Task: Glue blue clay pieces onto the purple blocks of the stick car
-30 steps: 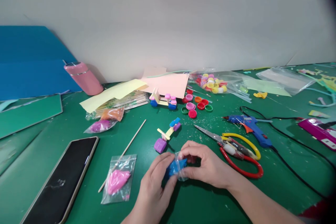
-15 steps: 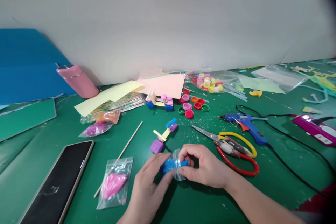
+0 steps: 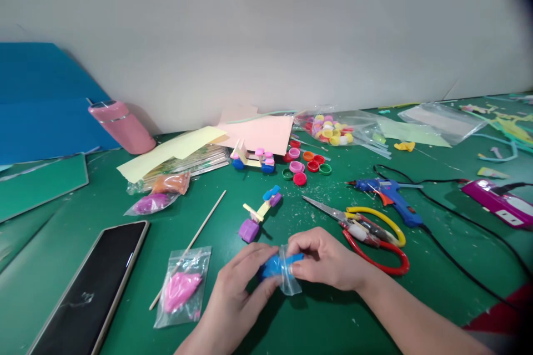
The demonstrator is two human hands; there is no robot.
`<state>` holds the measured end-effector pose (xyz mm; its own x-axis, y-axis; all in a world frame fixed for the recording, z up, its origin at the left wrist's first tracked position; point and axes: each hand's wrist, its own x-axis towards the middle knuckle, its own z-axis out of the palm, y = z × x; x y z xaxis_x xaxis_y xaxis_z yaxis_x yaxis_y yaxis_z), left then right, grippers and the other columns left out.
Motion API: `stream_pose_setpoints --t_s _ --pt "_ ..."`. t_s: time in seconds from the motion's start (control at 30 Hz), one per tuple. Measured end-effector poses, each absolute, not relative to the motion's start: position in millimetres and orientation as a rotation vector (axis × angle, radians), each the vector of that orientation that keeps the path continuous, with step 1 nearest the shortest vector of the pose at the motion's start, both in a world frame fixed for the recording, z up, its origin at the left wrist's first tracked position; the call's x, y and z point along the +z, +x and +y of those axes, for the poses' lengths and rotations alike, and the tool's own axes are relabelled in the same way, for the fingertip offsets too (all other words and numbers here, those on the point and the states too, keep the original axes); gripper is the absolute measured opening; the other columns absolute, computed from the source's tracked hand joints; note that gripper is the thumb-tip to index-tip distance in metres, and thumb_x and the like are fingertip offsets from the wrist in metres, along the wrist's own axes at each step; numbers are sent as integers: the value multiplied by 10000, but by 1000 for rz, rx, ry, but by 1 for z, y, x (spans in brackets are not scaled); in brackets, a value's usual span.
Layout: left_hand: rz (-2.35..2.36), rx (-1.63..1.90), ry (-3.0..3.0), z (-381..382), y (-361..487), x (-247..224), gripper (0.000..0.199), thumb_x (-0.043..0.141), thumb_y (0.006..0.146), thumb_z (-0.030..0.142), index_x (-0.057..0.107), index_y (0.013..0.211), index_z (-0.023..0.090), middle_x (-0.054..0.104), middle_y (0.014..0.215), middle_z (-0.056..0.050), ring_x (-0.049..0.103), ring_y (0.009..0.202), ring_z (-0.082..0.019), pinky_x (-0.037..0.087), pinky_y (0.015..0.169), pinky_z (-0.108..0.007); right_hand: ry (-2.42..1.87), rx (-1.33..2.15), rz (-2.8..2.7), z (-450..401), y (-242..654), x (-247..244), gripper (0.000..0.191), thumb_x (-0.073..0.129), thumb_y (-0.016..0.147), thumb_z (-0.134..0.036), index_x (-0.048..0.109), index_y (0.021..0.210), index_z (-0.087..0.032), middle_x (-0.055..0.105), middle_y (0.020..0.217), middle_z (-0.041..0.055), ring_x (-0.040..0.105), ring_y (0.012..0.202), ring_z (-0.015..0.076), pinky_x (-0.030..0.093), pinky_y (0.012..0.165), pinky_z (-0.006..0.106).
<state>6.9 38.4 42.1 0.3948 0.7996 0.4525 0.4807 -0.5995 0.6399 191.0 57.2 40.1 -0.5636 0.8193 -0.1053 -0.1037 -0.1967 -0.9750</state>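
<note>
My left hand [image 3: 244,288] is closed around a small clear zip bag [image 3: 287,274] with blue modelling clay [image 3: 272,267] in it. At the bag's mouth, my right hand [image 3: 325,260] pinches blue clay that sticks out of the opening. Just beyond my hands lies a small figure of pale sticks [image 3: 263,211] with purple and blue clay pieces. Left of my left hand, a zip bag of pink clay [image 3: 181,291] rests over a thin wooden stick [image 3: 206,219]. Scissors [image 3: 366,233] with red and yellow handles lie right of my right hand.
A blue glue gun [image 3: 385,194] with a black cable and a purple power strip [image 3: 497,202] lie at right. A phone [image 3: 89,288] and a pink bottle [image 3: 122,127] are at left. Bottle caps [image 3: 306,166], another clay-and-stick model [image 3: 253,161] and paper [image 3: 258,130] lie farther back.
The blue clay stretches a little farther out of the bag's mouth to the right. Both hands have shifted only slightly, and the bag's loose edge hangs lower.
</note>
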Motion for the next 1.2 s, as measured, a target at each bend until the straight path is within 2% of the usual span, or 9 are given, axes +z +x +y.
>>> stream_pose_setpoints --t_s 0.13,0.27,0.4,0.57,0.67,0.73,0.8,0.97,1.2 --pt "1091 1111 2250 38 6 42 181 565 767 187 601 945 193 691 842 -63 665 785 -173 553 649 -229 -704 1944 -1221 60 194 35 167 640 632 -292 570 581 -149 451 543 -29 374 518 90 286 485 227" --pt "1186 1108 2265 38 4 37 167 561 759 155 599 921 172 677 856 -72 659 787 -159 540 660 -210 -547 1910 -925 67 204 39 301 562 653 -430 424 533 -191 265 522 -72 257 461 74 274 465 212" --pt "1241 1131 2273 36 4 36 165 560 754 156 579 916 181 668 837 -49 650 756 -144 530 660 -208 -546 1898 -611 73 211 43 173 594 666 -355 527 686 -197 341 601 -54 299 492 70 300 499 212" --pt "1513 1292 2198 26 -6 36 243 544 757 214 544 1000 199 647 872 -45 629 750 -164 524 662 -257 -640 1883 -602 74 210 39 192 567 725 -272 571 909 -216 509 717 -14 397 523 75 337 536 229" --pt "1699 1345 2062 27 -20 42 318 519 782 247 520 1100 225 621 964 -43 610 787 -166 506 651 -253 -671 1875 -611 73 208 37 121 546 704 -157 580 810 -206 525 669 -24 403 504 70 321 527 220" --pt "1789 1290 1976 36 -30 48 310 479 808 280 521 1113 251 609 976 -32 602 766 -158 457 479 -197 -671 1874 -621 73 206 37 72 518 683 -119 549 661 -181 494 601 -33 383 481 67 299 506 215" --pt "1868 1172 2021 52 -40 52 310 464 811 312 533 1108 254 599 943 -25 585 673 -141 404 406 -193 -664 1885 -635 72 205 37 101 488 665 -112 507 582 -165 458 557 -33 360 466 68 282 488 215" --pt "1892 623 2439 94 -58 46 307 375 815 238 567 1044 171 613 926 -82 573 830 -232 463 705 -354 -654 1925 -654 71 202 37 118 453 706 -197 502 608 -155 433 572 -21 346 470 74 272 471 217" --pt "1772 408 2555 109 -55 26 347 374 748 141 556 1040 181 588 1044 -106 555 950 -253 443 793 -390 -678 1881 -679 72 197 34 152 507 762 -212 483 626 -150 422 591 -37 339 471 52 253 457 185"
